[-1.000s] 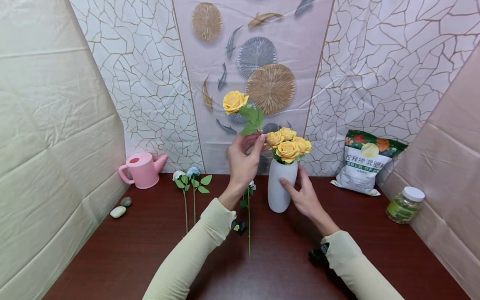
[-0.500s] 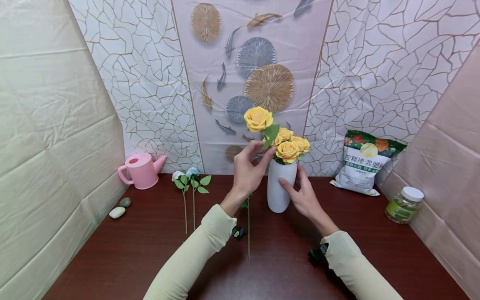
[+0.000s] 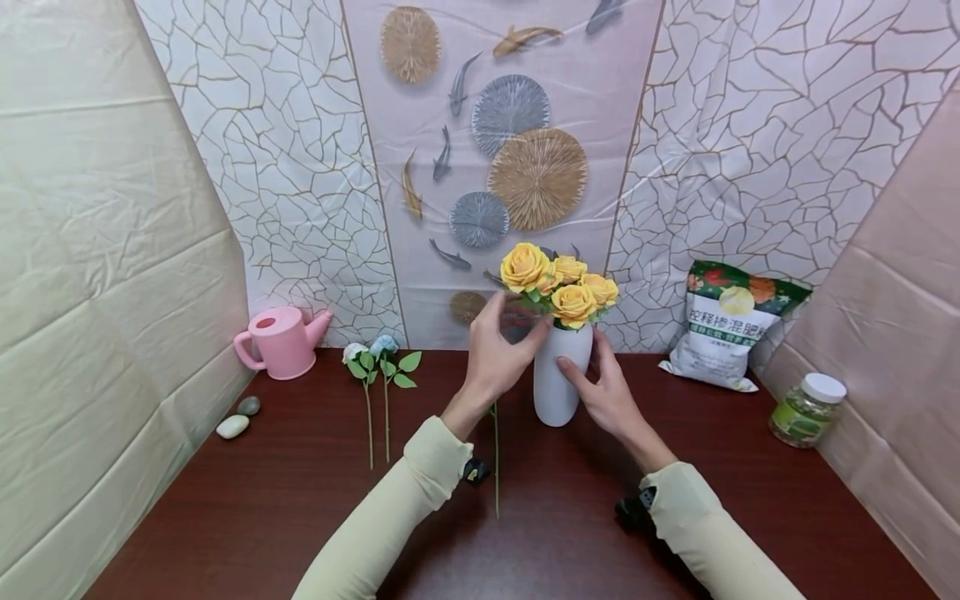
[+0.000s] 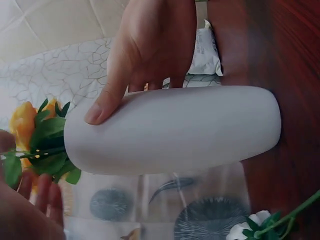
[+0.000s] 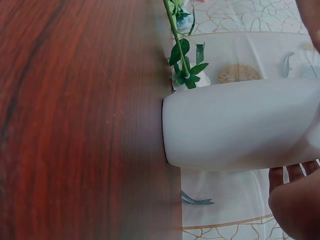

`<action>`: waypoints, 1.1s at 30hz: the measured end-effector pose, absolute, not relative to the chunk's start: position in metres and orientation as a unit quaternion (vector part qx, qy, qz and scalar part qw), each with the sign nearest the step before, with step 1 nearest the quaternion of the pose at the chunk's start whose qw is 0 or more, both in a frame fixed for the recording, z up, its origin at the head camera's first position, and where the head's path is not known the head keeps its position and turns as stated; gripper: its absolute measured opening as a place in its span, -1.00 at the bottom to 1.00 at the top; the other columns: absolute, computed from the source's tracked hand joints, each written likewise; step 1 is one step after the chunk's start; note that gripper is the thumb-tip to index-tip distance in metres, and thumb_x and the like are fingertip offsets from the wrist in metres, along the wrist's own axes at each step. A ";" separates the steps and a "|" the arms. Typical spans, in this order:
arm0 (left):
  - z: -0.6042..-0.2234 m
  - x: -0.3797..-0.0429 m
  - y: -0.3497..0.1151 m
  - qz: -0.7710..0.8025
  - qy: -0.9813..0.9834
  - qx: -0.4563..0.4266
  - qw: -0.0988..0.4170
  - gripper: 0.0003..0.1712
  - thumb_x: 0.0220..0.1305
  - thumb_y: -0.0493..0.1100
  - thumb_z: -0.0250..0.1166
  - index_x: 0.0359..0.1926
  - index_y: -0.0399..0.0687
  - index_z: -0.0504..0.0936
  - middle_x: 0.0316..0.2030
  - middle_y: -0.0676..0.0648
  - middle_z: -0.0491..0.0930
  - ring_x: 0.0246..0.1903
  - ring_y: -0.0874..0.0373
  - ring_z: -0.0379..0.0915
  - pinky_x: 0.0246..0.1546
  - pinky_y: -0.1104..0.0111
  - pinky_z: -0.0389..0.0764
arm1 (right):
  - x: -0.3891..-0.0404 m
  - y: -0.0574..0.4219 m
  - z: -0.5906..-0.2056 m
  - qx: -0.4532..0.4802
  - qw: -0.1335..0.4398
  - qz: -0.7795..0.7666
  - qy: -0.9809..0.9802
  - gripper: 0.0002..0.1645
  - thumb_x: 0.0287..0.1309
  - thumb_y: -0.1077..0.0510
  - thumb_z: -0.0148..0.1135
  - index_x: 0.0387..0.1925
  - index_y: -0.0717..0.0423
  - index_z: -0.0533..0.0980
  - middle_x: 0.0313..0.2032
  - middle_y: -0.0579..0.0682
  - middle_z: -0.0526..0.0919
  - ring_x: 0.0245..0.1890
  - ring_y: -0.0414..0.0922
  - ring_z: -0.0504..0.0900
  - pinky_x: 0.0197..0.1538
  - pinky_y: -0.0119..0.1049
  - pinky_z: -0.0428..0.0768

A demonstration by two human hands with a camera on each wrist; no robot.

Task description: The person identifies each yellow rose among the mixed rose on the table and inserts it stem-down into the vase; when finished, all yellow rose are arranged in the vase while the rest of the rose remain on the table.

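Observation:
A white vase (image 3: 557, 379) stands upright on the table, its mouth filled with yellow roses (image 3: 573, 305). My right hand (image 3: 611, 396) grips the vase from the right, thumb across its front and fingers behind, as the left wrist view also shows. At the left of the mouth, my left hand (image 3: 501, 346) curls its thumb and fingers around the stem of another yellow rose (image 3: 525, 267), just below its bloom. This rose's head leans left beside the others. In the left wrist view, green leaves (image 4: 50, 135) crowd the rim; the stem's lower end is hidden.
A loose stem (image 3: 497, 467) lies left of the vase, partly behind my left hand. Farther left lie a white flower (image 3: 355, 353) and a blue flower (image 3: 385, 346), a pink watering can (image 3: 288, 346) and stones (image 3: 233, 427). A bag (image 3: 731, 329) and jar (image 3: 808, 410) stand right.
My left hand has brought the yellow rose down and right, its stem going into the vase, so its bloom now sits near the others. The right hand keeps its grip on the vase.

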State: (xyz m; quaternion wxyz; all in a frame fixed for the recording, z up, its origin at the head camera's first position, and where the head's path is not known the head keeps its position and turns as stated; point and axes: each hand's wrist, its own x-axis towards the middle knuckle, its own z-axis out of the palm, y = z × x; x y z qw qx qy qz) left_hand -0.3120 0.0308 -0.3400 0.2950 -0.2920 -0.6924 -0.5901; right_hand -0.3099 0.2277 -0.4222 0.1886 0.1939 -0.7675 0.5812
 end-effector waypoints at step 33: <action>-0.333 -0.329 0.038 -0.656 -0.661 -0.247 0.268 -0.58 0.32 -0.07 0.39 0.19 0.21 0.61 0.03 -0.04 0.72 -0.10 0.04 0.75 -0.16 0.25 0.76 | -0.308 0.226 -0.421 0.189 0.191 0.582 -0.768 -0.15 0.37 0.04 0.26 0.53 -0.15 0.04 0.39 -0.06 0.34 0.38 -0.09 0.40 0.30 -0.10 0.50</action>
